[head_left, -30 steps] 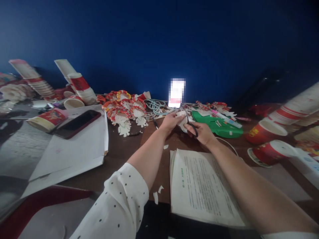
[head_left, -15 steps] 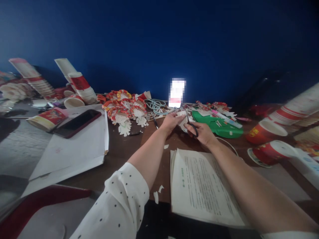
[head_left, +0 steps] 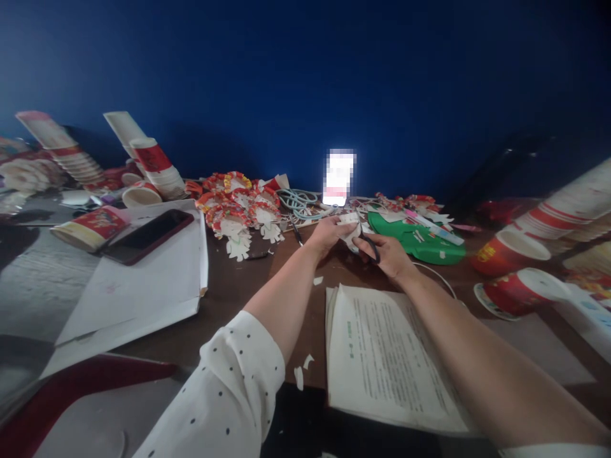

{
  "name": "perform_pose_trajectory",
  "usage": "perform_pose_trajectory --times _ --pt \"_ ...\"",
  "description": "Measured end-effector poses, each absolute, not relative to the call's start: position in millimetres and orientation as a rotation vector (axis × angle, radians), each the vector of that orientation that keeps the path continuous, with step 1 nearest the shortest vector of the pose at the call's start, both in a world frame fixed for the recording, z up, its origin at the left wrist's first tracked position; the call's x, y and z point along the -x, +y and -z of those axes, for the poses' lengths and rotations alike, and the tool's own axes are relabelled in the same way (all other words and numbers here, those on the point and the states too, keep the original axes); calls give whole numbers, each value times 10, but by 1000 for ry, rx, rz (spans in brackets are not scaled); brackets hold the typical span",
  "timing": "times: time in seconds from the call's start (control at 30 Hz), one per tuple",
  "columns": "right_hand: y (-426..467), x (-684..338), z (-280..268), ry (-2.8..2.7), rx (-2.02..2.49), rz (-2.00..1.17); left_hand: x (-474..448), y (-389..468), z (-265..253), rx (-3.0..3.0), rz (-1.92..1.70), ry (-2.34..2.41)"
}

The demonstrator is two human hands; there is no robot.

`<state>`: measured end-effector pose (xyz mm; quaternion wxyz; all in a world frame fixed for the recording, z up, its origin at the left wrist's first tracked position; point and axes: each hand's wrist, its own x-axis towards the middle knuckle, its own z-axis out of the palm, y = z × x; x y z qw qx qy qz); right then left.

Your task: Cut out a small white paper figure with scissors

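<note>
At the fingertips of the left hand (head_left: 326, 236), head view, here's a white paper piece (head_left: 349, 217), pinched! The right hand (head_left: 390, 256) has fingers wrapped on black-handled scissors (head_left: 375, 249), blades at the paper's right edge. Beyond the fingers glows a phone (head_left: 338, 179); rightward, a green sheet (head_left: 405, 240); nearer, a printed booklet (head_left: 382, 356).

Dim light, white glare from a screen (head_left: 338, 177), edges perhaps blurry

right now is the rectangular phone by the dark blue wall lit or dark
Lit: the rectangular phone glows bright white against the dark blue wall, though its content is pixelated.
</note>
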<state>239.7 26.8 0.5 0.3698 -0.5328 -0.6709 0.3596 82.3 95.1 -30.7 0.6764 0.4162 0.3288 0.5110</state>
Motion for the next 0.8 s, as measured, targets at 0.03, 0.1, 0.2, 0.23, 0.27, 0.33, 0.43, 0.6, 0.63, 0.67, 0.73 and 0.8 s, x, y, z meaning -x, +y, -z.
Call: perform_pose_trajectory --times 0.03,0.1,0.2,0.23,0.27,0.33,0.43,0.6,0.63,0.67,0.73,0.8 --pt "262 -2394 -15 -1721 1373 -919 -819 951 308 -941 -1137 736" --pt "255 -2389 -27 -1722 1380 -910 -811 951 303 -950 -1118 725" --pt "260 -2391 -18 -1733 1375 -890 -804 948 293 -948 -1107 706" --pt "264 -2393 -10 -1734 1371 -886 -803 948 292 -947 -1106 702" --pt "269 -2396 -2 -1733 1367 -884 -802 949 292 -948 -1104 701" --pt "278 -2399 10 -1731 1358 -885 -801 951 296 -953 -1106 707" --pt "282 -2400 13 -1734 1350 -889 -799 954 302 -953 -1108 711" --pt "282 -2396 -1 -1733 1350 -899 -795 951 291 -934 -1097 713" --pt "283 -2397 -2 -1733 1350 -901 -793 950 287 -932 -1096 717" --pt "283 -2397 -3 -1732 1348 -906 -791 948 283 -932 -1095 721" --pt "283 -2398 -6 -1729 1350 -919 -786 944 275 -934 -1093 722" --pt "280 -2399 -10 -1724 1350 -926 -781 939 267 -931 -1093 714"
